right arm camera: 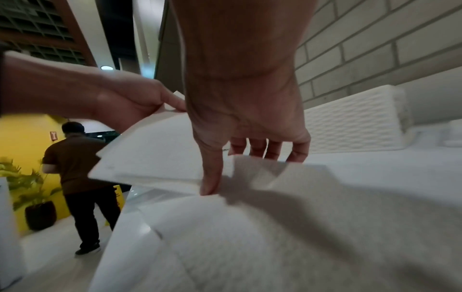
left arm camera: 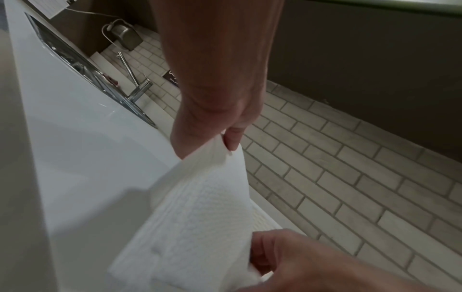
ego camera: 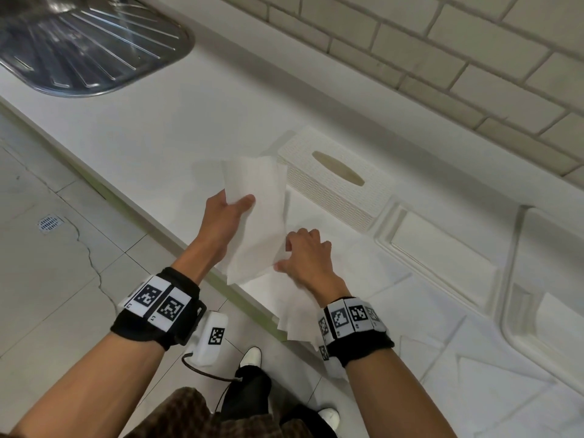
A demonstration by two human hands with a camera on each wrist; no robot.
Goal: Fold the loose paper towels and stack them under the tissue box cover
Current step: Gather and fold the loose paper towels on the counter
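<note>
A folded white paper towel hangs in the air above the counter, held by both hands. My left hand pinches its far end between thumb and fingers. My right hand grips the near end, thumb on one side and fingers curled on the other. The white woven tissue box cover stands upright on the counter just beyond the towel, its oval slot facing up. More loose paper towels lie spread flat on the counter beneath and right of my right hand.
A steel sink drainboard is at the far left of the white counter, with a tap behind it. A brick-tiled wall runs along the back. One towel overhangs the counter's front edge. A person walks away in the background.
</note>
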